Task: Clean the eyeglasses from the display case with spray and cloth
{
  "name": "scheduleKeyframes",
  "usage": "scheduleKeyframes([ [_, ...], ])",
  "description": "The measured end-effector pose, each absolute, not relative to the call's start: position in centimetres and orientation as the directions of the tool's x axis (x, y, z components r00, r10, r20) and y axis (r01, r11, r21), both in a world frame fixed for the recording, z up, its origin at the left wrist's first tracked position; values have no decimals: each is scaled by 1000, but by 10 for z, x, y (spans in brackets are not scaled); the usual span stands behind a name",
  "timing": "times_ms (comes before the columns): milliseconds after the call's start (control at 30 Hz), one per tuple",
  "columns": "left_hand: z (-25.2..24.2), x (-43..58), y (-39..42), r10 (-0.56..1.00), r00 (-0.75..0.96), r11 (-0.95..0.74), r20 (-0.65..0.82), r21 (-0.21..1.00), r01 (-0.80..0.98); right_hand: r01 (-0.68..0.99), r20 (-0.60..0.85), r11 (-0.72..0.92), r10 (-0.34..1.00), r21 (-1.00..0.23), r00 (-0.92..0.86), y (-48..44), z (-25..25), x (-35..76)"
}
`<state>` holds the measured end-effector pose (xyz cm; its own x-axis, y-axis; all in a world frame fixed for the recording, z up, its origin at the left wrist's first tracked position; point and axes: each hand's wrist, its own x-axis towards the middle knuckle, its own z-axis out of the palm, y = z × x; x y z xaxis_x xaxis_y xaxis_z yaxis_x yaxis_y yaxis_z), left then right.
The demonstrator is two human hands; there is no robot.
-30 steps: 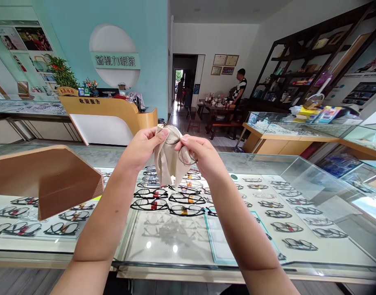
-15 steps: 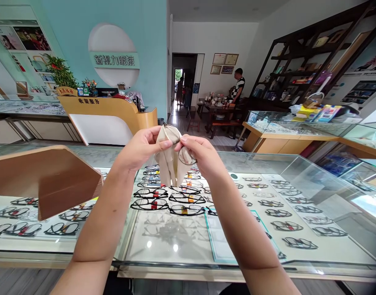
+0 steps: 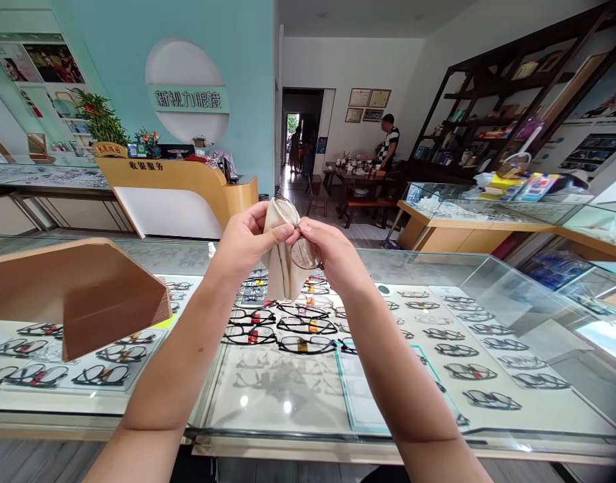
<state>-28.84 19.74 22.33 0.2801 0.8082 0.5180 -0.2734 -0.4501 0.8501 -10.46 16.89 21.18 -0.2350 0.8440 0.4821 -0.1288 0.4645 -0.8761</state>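
Now, left grip (image 3: 247, 235) pinched on cloth (image 3: 278, 272) around glasses' (image 3: 302, 256) upper lens (image 3: 286, 211); right grip (image 3: 332, 247) pinched near bridge, lower lens (image 3: 306, 252) below.

Left hand (image 3: 248, 236) pinched a pale cloth (image 3: 282, 272) about one lens of some glasses (image 3: 306, 253); right hand (image 3: 334, 247) held them near the bridge, other lens bare. Both were above a glass showcase (image 3: 298, 448), rows of frames (image 3: 470, 371) inside, some with red or orange tags (image 3: 302, 345). Brown board (image 3: 114, 292) at left. Farther back: curved desk (image 3: 170, 173) bearing a plant (image 3: 101, 121); person (image 3: 389, 144) stood beside a table (image 3: 355, 176).
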Motion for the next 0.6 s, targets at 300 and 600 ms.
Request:
scheduleKeyframes([
  [300,220,-285,195,807,305,-416,506,853,-315,-70,583,587,773,-807,-250,162,215,-107],
  [600,219,-279,194,769,285,-490,572,814,-312,-54,541,556,776,-829,-323,165,214,-102],
])
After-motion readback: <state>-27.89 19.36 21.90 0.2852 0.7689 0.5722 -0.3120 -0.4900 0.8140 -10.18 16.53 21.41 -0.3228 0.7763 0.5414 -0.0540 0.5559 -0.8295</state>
